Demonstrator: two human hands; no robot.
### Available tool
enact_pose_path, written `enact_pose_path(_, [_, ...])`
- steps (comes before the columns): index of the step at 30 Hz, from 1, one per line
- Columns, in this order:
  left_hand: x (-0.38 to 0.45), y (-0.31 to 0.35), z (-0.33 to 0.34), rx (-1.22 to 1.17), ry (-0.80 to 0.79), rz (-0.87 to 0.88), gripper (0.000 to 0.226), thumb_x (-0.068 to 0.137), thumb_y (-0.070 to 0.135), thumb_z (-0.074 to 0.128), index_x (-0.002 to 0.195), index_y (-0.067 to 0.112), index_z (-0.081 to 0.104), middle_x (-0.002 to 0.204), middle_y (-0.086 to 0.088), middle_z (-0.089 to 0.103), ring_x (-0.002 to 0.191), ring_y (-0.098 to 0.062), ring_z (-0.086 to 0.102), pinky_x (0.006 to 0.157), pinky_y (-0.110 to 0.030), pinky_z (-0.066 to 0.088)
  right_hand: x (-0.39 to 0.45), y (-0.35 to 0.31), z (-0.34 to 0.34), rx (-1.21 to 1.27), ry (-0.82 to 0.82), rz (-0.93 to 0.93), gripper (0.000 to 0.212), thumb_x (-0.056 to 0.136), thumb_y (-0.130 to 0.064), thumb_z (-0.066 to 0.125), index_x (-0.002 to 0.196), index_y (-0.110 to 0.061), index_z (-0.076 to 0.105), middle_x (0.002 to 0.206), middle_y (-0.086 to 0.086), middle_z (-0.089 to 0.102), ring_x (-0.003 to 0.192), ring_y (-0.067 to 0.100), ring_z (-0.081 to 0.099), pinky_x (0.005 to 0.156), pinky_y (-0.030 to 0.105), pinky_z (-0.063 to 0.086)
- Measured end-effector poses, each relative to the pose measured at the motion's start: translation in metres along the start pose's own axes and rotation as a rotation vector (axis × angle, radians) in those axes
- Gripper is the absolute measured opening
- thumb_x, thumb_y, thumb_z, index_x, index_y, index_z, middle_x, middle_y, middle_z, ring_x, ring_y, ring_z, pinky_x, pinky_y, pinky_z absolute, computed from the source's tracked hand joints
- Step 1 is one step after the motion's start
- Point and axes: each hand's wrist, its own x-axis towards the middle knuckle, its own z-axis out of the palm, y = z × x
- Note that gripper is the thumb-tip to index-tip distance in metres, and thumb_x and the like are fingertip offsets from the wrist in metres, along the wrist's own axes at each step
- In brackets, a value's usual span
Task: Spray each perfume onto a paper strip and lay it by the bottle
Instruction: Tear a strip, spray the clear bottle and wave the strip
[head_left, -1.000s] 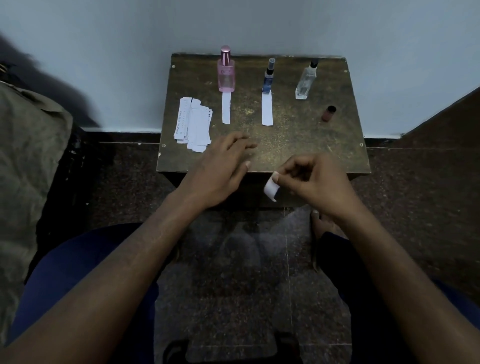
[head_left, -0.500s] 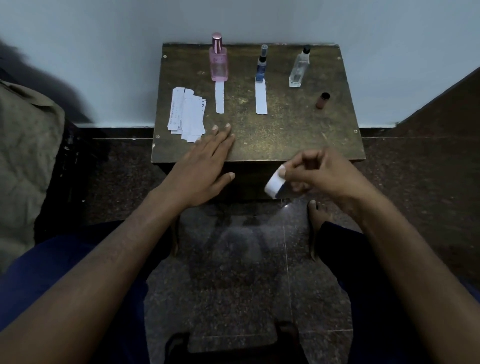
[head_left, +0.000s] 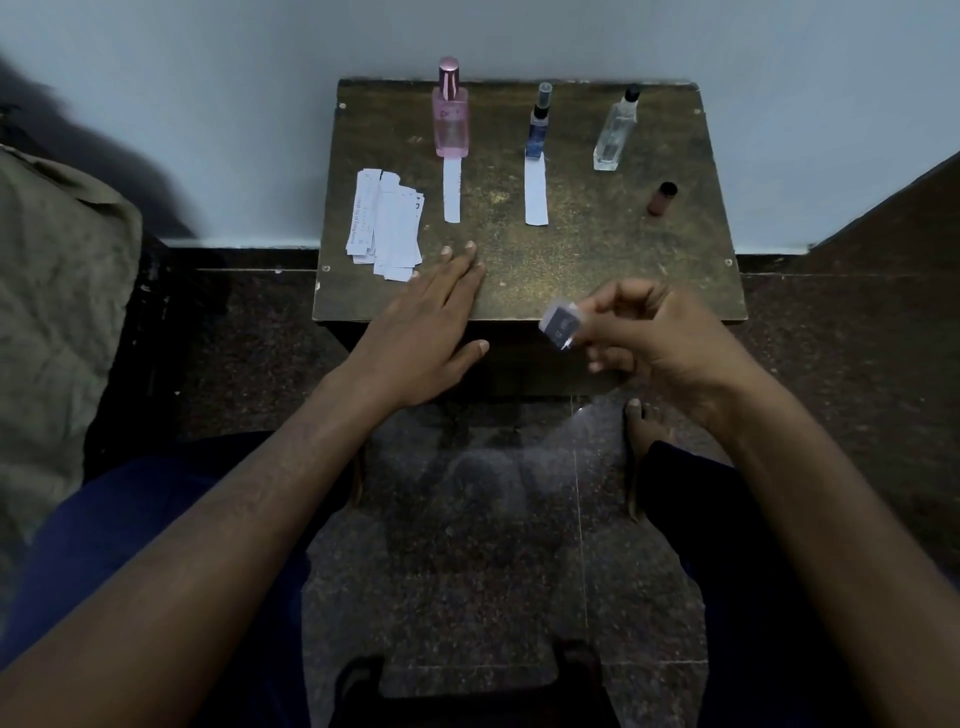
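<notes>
Head cam, only view: small brown bench vs the wall. Back row at 12 o'clock: pink bottle at 11, blue bottle dead centre, clear bottle at 1. Pink and blue each have a paper strip lying just in front, w/ pink's strip and blue's strip touching or nearly touching their bottles. Small dark cap lies near the clear one, at its 5 o'clock. Stack of spare strips at 9 o'clock on the bench. Left hand rests flat at the front edge, fingers straight and together, tips just beside the stack. Right hand at 5 o'clock, fingers pinching a curled strip, blurry tbh.
</notes>
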Motion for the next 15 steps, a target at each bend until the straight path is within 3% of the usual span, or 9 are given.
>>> enact_pose_path(2, [0.001,0.001,0.001,0.013,-0.006,-0.006,0.087,0.108,0.046,0.054,0.171,0.008,0.007,0.18,-0.008,-0.008,0.167,-0.026,-0.007,0.135,-0.049,0.01,0.004,0.008,-0.006,-0.848,0.132,-0.08,0.007,0.088,-0.017,0.086,0.085,-0.014,0.081,0.077,0.005,0.076,0.07,0.018,0.074,0.065,0.029,0.059])
enact_pose_path(3, [0.001,0.001,0.002,0.031,-0.02,-0.006,0.09,0.108,0.047,0.053,0.171,0.008,0.003,0.18,-0.008,-0.012,0.166,-0.026,-0.011,0.135,-0.049,0.008,0.006,0.013,-0.006,-1.09,0.157,-0.101,0.006,0.09,-0.017,0.084,0.088,-0.013,0.081,0.079,0.006,0.076,0.075,0.021,0.075,0.068,0.03,0.058])
enact_pose_path(5, [0.001,0.002,0.004,0.084,-0.062,-0.005,0.096,0.107,0.051,0.052,0.17,0.009,-0.007,0.178,-0.009,-0.021,0.165,-0.027,-0.018,0.135,-0.049,0.003,0.006,0.017,0.001,-0.901,0.116,-0.058,0.007,0.09,-0.017,0.085,0.087,-0.012,0.081,0.075,0.004,0.076,0.071,0.016,0.073,0.066,0.027,0.056])
enact_pose_path(8, [0.001,0.003,0.006,0.135,-0.078,-0.01,0.095,0.106,0.051,0.044,0.169,0.009,-0.013,0.176,-0.011,-0.026,0.164,-0.028,-0.021,0.135,-0.048,0.001,0.004,0.004,0.015,0.062,-0.116,0.038,0.01,0.085,-0.013,0.088,0.08,-0.017,0.08,0.069,0.0,0.073,0.055,0.006,0.062,0.054,0.019,0.053])
enact_pose_path(9, [0.001,0.002,0.006,0.137,-0.073,-0.01,0.094,0.105,0.05,0.042,0.169,0.008,-0.013,0.176,-0.011,-0.025,0.164,-0.028,-0.02,0.135,-0.048,0.001,0.005,0.003,0.015,0.207,-0.145,0.037,0.012,0.085,-0.013,0.088,0.078,-0.019,0.08,0.07,-0.001,0.072,0.055,0.006,0.062,0.053,0.019,0.053])
enact_pose_path(10, [0.002,0.003,0.007,0.126,-0.069,-0.009,0.094,0.106,0.05,0.044,0.169,0.009,-0.012,0.176,-0.01,-0.025,0.164,-0.028,-0.02,0.135,-0.048,0.002,0.006,0.005,0.014,0.138,-0.096,0.016,0.014,0.085,-0.014,0.087,0.076,-0.021,0.079,0.071,-0.001,0.072,0.056,0.007,0.063,0.053,0.021,0.054])
enact_pose_path(13, [0.001,-0.001,0.007,0.092,-0.051,-0.005,0.098,0.107,0.049,0.054,0.17,0.011,-0.01,0.177,-0.007,-0.023,0.165,-0.025,-0.019,0.134,-0.045,0.001,0.012,0.02,0.002,-1.057,0.132,-0.073,0.012,0.088,-0.018,0.083,0.078,-0.02,0.078,0.074,0.001,0.074,0.072,0.018,0.074,0.065,0.029,0.056])
enact_pose_path(14, [0.001,-0.002,0.008,0.088,-0.046,0.002,0.098,0.107,0.049,0.054,0.17,0.012,-0.01,0.177,-0.006,-0.023,0.164,-0.024,-0.019,0.134,-0.045,0.001,0.012,0.023,0.0,-1.189,0.162,-0.062,0.01,0.089,-0.018,0.083,0.08,-0.018,0.078,0.076,0.002,0.074,0.075,0.022,0.075,0.067,0.029,0.055])
enact_pose_path(15, [0.002,-0.004,0.007,0.091,-0.052,0.009,0.098,0.107,0.05,0.054,0.17,0.012,-0.011,0.177,-0.006,-0.024,0.164,-0.024,-0.02,0.133,-0.045,0.002,0.012,0.025,-0.002,-1.091,0.153,-0.046,0.011,0.089,-0.019,0.084,0.08,-0.017,0.079,0.074,0.002,0.075,0.074,0.023,0.075,0.068,0.029,0.056])
